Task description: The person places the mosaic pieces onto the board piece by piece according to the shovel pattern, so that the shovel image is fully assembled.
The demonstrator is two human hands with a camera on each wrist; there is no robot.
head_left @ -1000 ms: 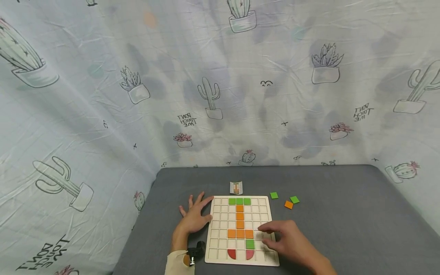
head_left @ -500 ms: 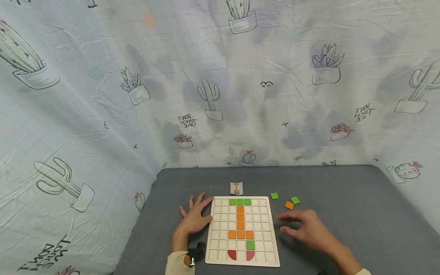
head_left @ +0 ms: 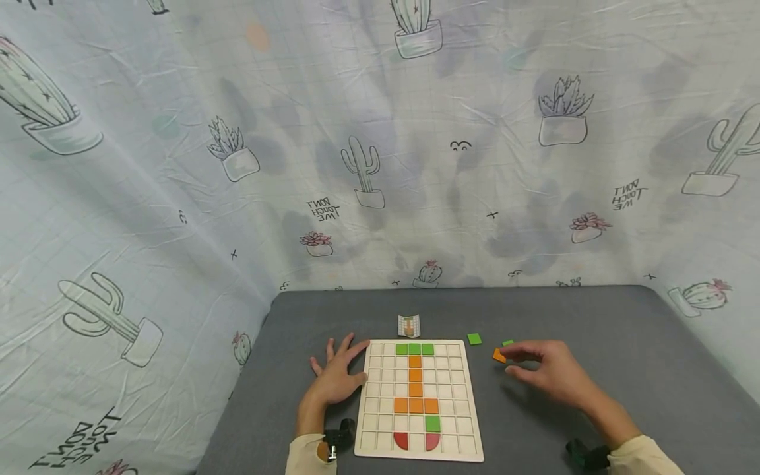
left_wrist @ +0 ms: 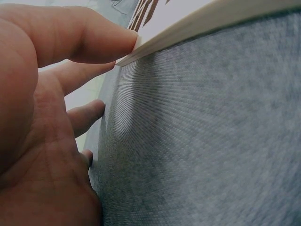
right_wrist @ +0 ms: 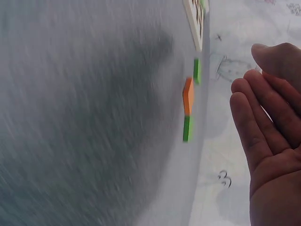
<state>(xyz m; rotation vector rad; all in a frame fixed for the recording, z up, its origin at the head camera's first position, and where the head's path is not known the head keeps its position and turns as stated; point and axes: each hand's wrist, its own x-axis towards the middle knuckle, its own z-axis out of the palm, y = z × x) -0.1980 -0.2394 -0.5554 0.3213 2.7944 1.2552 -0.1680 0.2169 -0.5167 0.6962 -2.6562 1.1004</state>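
Note:
A pale wooden grid board [head_left: 380, 422] lies on the grey table, with green, orange and red pieces set in its squares. My left hand [head_left: 337, 381] rests at its left edge, fingers spread; in the left wrist view the thumb [left_wrist: 94, 37] and index finger touch the board's rim. My right hand [head_left: 555, 373] hovers over the table right of the board, thumb and fingers apart and nothing between them. Its fingertips are nearest a loose orange square tile [head_left: 499, 355]. Behind that, a green tile [head_left: 507, 343] is partly hidden by the hand. Another green tile [head_left: 474, 338] lies farther left.
A small printed card [head_left: 408, 325] with a grid picture lies just beyond the board. The grey table [head_left: 332, 310] ends at a cactus-patterned cloth [head_left: 439, 218] at the back and sides. Wrist cameras sit on both arms.
My right hand has moved from over the board's right side, away to the right and forward, to the loose tiles. My left hand and the board's pieces look the same.

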